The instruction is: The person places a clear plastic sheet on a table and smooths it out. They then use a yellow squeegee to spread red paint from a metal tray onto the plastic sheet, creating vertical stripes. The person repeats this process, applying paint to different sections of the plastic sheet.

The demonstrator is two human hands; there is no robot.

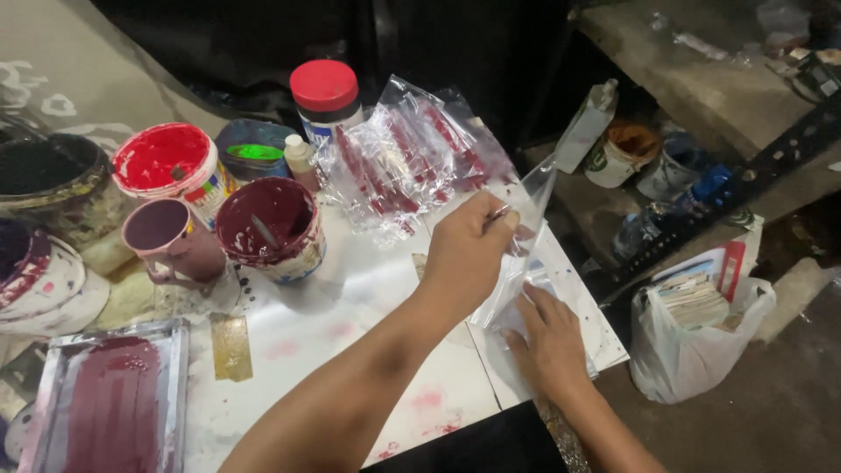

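Two hands — left hand (469, 250) pinching one clear plastic bag (517, 263), right hand (552, 346) flat on it.

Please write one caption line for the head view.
Left hand lifts a clear plastic bag; right hand presses it down.

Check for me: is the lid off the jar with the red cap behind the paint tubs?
No, the red cap sits closed on the jar, while the paint tubs in front stand open.
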